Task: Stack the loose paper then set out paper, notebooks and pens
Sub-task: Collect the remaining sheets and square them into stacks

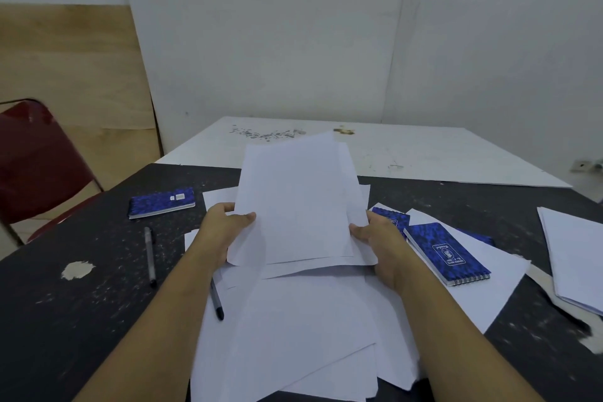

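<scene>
A pile of loose paper (293, 320) is spread on the near middle of the tabletop (65, 303). Above it, some sheets (293, 206) are held between the left grip (222, 232) and the right grip (378, 238). Left of the pile, a first pen (150, 256) is laid on the tabletop. A second pen (216, 299) is laid at the pile's left edge. A left notebook (162, 202) is set behind the first pen. Right of the pile, a near notebook (447, 253) is laid on paper, and a far notebook (391, 217) is seen just behind it. A side stack (574, 258) is laid at the far right. A chair (36, 160) is placed left of the tabletop.
</scene>
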